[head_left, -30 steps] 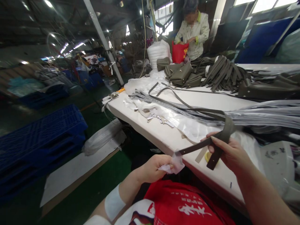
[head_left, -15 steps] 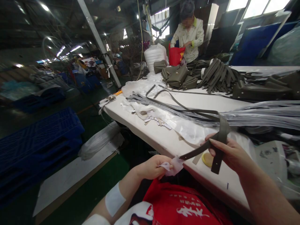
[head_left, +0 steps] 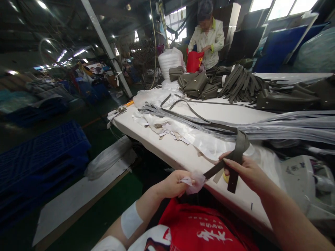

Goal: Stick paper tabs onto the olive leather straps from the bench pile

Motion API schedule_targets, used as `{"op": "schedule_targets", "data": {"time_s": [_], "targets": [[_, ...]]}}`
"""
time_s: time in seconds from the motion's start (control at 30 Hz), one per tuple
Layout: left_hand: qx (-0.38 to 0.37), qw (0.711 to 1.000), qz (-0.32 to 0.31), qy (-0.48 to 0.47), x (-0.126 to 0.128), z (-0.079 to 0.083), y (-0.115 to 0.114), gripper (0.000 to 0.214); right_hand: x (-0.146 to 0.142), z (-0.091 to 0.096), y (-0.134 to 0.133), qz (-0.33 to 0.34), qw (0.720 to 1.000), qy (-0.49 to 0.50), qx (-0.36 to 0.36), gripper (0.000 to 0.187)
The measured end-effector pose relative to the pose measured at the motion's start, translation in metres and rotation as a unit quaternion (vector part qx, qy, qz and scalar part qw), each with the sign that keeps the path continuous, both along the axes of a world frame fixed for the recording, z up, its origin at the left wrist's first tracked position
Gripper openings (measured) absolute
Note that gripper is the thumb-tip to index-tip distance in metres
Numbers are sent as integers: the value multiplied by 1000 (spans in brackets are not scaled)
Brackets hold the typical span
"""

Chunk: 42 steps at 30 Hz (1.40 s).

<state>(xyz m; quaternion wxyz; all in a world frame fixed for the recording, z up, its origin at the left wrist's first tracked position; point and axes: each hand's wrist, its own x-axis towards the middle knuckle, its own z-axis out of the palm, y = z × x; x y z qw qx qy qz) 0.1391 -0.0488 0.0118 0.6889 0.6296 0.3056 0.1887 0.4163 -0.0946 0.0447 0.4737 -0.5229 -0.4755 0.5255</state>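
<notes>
My left hand (head_left: 179,183) is closed on a thin whitish cloth (head_left: 196,183), which lies against one end of a dark olive strap (head_left: 215,169). Gripped between thumb and fingers of my right hand (head_left: 242,169), the strap crosses over itself; a short end with a small hole hangs below. From there the strap loops up and runs back over the table to the left. Behind the strap, partly covered, lies a yellow roll (head_left: 225,177) near the table's front edge. Whether the cloth wraps fully around the strap end I cannot tell.
On the white table (head_left: 146,134) lie a bundle of plastic-wrapped straps (head_left: 277,127), small scraps (head_left: 171,134) and olive bags (head_left: 195,85). A pale machine (head_left: 295,177) stands at right. Across the table a person (head_left: 209,38) handles a red bag (head_left: 194,61). Blue pallets (head_left: 47,153) are at left.
My right hand has shifted left and slightly down with the strap, closer to my left hand. The cloth now covers more of the strap's end. The view has turned slightly.
</notes>
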Motion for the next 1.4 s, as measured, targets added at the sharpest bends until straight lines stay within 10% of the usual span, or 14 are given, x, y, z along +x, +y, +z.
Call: {"op": "schedule_targets", "data": {"time_s": [0.37,0.57,0.73,0.97,1.2,1.4], "targets": [[-76,990,118,-3,26,-19,-7,54,-66,-59,-3,79,990,-114,-26,42],[-26,992,127,-7,22,-12,-5,51,-60,-42,-5,5,992,-128,-20,40],[-39,998,-43,27,20,-11,-4,49,-58,-38,-4,24,989,-145,3,39],[-55,995,87,20,20,-16,-4,49,-19,-16,-7,25,978,-204,-31,71],[8,998,60,16,21,-21,-4,47,-14,7,-17,-175,969,-126,120,49],[22,999,31,-13,22,-16,-7,50,-25,-4,-12,-122,975,-159,100,52]]}}
